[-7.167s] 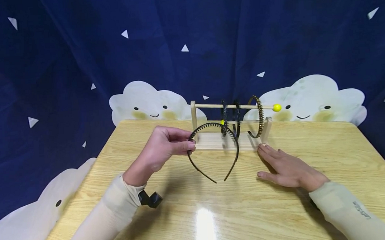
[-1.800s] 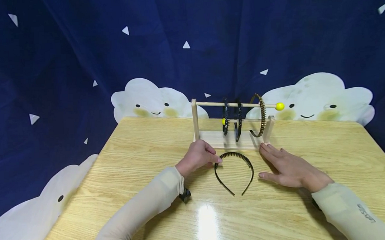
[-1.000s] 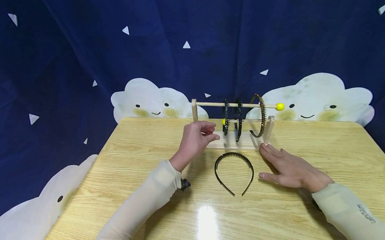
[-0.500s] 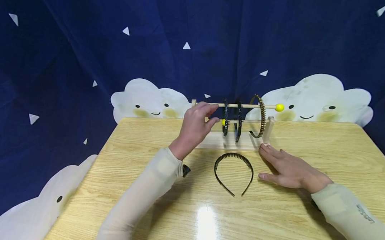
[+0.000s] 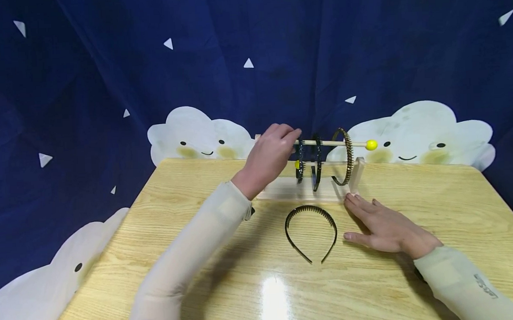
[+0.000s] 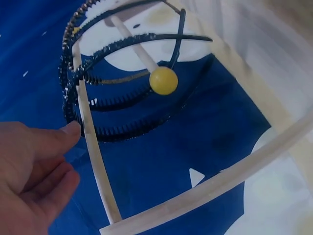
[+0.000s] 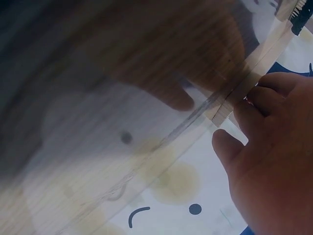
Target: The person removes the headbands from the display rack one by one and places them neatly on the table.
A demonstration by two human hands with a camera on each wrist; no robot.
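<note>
A wooden rack (image 5: 279, 189) stands at the back of the table, its upper rod tipped by a yellow ball (image 5: 371, 145). Two black headbands, a near-left one (image 5: 300, 165) and a middle one (image 5: 318, 164), hang with a gold-brown headband (image 5: 348, 156). With its fingertips my left hand (image 5: 269, 154) pinches the top of the leftmost black headband; in the left wrist view its fingertips (image 6: 72, 129) meet the band. On the table in front lies a black toothed headband (image 5: 307, 208). My right hand (image 5: 384, 228) lies flat, fingertips touching the rack's right front corner.
The wooden table (image 5: 193, 296) carries a bright light reflection near the front. Behind it hangs a dark blue curtain (image 5: 217, 47) printed with clouds and triangles. The rack's lower rod ends in another yellow ball (image 6: 164, 81).
My left hand set the toothed headband down on the table and let it go. It then rose along the rack to the leftmost hanging headband. The right hand has stayed put.
</note>
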